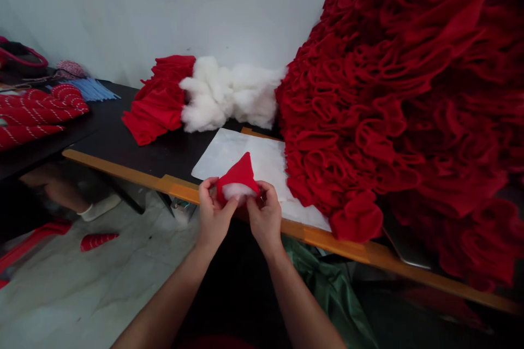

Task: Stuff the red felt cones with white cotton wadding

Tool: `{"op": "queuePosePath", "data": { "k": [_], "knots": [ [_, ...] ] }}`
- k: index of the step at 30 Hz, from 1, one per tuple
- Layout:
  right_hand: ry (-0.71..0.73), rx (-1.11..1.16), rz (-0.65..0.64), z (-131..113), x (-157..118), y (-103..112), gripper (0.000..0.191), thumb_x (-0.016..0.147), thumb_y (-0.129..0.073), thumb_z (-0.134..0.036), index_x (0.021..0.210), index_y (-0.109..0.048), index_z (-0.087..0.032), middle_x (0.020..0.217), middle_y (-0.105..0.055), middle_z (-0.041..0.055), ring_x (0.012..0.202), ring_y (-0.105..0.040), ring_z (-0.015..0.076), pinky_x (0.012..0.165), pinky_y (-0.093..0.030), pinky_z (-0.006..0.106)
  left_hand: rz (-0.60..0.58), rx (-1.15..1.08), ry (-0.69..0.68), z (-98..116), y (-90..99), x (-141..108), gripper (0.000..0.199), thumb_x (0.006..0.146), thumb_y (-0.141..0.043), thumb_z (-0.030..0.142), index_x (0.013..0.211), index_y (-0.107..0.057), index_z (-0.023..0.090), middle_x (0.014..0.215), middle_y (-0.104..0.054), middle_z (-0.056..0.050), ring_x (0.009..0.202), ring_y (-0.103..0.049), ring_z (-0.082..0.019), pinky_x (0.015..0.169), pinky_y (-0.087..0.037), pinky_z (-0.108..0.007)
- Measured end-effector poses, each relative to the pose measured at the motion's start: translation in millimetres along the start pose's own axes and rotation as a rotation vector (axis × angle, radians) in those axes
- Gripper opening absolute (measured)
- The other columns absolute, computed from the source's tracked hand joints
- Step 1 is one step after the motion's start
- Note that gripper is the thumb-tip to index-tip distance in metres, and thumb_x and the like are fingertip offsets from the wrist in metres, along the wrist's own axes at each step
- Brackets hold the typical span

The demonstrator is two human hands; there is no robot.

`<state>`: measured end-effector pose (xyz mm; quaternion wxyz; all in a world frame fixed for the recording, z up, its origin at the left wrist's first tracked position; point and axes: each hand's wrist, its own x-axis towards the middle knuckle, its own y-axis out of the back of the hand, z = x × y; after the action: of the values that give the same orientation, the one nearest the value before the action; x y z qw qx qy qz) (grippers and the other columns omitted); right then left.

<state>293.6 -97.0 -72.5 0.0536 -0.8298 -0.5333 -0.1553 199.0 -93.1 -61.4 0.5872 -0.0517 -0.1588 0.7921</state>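
Between my two hands is a small red felt hat (pixel 240 169), its pointed tip away from me. White stuffing (pixel 236 191) shows in its open end, which faces me. My left hand (pixel 213 212) grips the left rim, with the thumb pressed at the stuffing. On the other side my right hand (pixel 264 215) grips the right rim, its thumb also at the opening. The fingers behind the felt are partly hidden. Both hands are above the table's front edge, in front of white paper sheets (pixel 262 155).
A tall heap of red felt pieces (pixel 388 98) fills the right side. White fluffy stuffing (pixel 233 92) and a smaller red felt stack (pixel 164 98) lie at the back. Red striped fabric pieces (pixel 41 112) are at left. A person's leg (pixel 61 188) shows below the table.
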Motion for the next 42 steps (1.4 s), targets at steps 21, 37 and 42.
{"op": "queuePosePath", "data": {
  "k": [21,37,42],
  "knots": [
    [0.137,-0.177,0.052,3.3,11.4,13.0,0.028,0.068,-0.048,-0.010,0.092,-0.058,-0.018,0.085,-0.058,0.0031,0.079,-0.056,0.0172,0.071,-0.047,0.033,-0.048,0.171,-0.081,-7.2,7.6,1.2,0.031,0.063,-0.055,0.005,0.089,-0.051,0.020,0.088,-0.054,-0.001,0.075,-0.054,-0.013,0.066,-0.043,-0.024],
    [0.312,-0.324,0.034,-0.5,11.2,18.9,0.031,0.065,-0.044,-0.005,0.087,-0.062,-0.019,0.079,-0.057,0.0019,0.075,-0.054,0.0165,0.068,-0.046,0.031,-0.200,0.404,-0.492,2.2,14.6,2.9,0.026,0.069,-0.051,0.003,0.083,-0.062,0.023,0.088,-0.055,-0.003,0.082,-0.054,-0.018,0.072,-0.043,-0.029],
    [0.180,-0.212,0.044,-0.7,10.9,18.2,0.021,0.071,-0.049,-0.012,0.087,-0.060,-0.019,0.080,-0.057,0.0018,0.076,-0.055,0.0165,0.070,-0.046,0.031,-0.157,0.263,-0.261,1.3,12.1,2.1,0.028,0.068,-0.065,0.014,0.093,-0.056,0.021,0.096,-0.054,-0.004,0.085,-0.054,-0.017,0.073,-0.044,-0.026]
  ]
}}
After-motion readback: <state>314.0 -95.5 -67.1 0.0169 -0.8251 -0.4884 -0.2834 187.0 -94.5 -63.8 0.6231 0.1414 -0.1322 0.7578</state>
